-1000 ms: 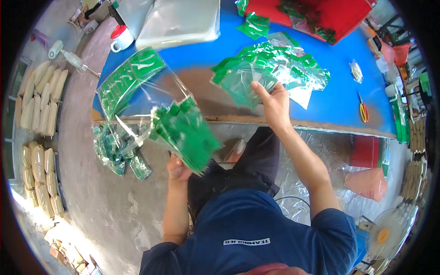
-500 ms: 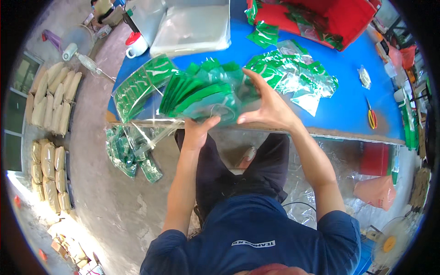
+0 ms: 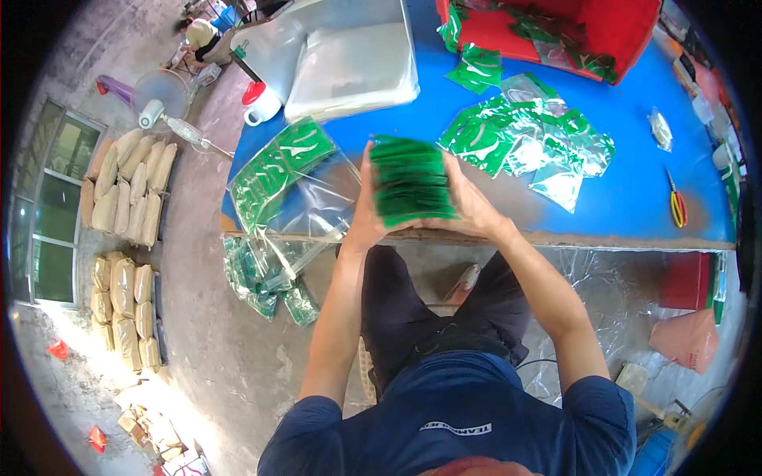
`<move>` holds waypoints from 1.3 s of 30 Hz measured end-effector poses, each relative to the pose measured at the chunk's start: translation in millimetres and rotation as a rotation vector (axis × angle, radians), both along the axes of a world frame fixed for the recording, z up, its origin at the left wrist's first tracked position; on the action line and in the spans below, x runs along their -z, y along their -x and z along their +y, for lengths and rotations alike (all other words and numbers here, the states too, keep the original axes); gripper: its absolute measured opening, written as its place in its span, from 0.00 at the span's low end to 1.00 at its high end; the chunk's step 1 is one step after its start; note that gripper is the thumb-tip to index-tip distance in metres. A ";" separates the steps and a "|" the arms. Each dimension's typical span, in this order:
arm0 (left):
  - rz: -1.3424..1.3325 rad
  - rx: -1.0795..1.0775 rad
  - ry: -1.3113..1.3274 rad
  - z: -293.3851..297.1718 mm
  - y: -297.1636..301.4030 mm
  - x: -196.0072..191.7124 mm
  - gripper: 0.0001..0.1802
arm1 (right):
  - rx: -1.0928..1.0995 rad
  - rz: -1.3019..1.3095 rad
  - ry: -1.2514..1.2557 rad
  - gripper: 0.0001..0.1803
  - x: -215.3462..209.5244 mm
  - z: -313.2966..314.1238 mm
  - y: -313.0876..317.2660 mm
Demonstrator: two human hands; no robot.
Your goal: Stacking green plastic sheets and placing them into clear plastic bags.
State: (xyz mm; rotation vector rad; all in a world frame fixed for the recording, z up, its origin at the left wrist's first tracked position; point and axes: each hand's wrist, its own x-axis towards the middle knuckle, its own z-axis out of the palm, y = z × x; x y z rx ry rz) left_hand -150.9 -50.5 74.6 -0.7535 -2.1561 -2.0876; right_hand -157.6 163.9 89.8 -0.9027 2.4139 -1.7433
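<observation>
Squaring a thick stack of flat green foil packets (image 3: 410, 182) between both hands, at the near edge of the blue-topped work table (image 3: 635, 202). Left hand (image 3: 367, 208) pressed flat against the stack's left side, right hand (image 3: 474, 205) against its right side; both clamped on the stack, palms facing each other, fingers spread along the edges. Stack held upright with its lower edge at or just above the table edge; contact with the table cannot be told.

For a clean result, judged from the grip:
- Keep even pressure from both palms so no packet slides out.
- Tap the lower edge on the table to align the packets.
- Keep thumbs behind the stack and fingertips clear of the top edge.

Packages about the hands:
- Just left of the left hand: large clear plastic bag (image 3: 290, 178) part-filled with green packets, lying across the table edge.
- Below and left of it, hanging off the table: further clear bags of green packets (image 3: 262, 274).
- Beyond the right hand: loose heap of green and silver foil packets (image 3: 524, 139), spread flat.
- Farther off, beyond that heap: red open container (image 3: 611, 36) holding more green packets.
- Beyond the left hand: pile of clear plastic sheeting (image 3: 349, 59), with a white mug with red lid (image 3: 259, 103) beside it.
- Well right of the right hand: yellow-handled scissors (image 3: 677, 202).
- Far left, on the floor: rows of tan filled sacks (image 3: 127, 194).
</observation>
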 end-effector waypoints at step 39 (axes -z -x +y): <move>-0.266 -0.091 -0.295 26.3 -18.1 19.9 0.46 | 0.108 -0.097 0.037 0.49 19.2 8.7 -4.9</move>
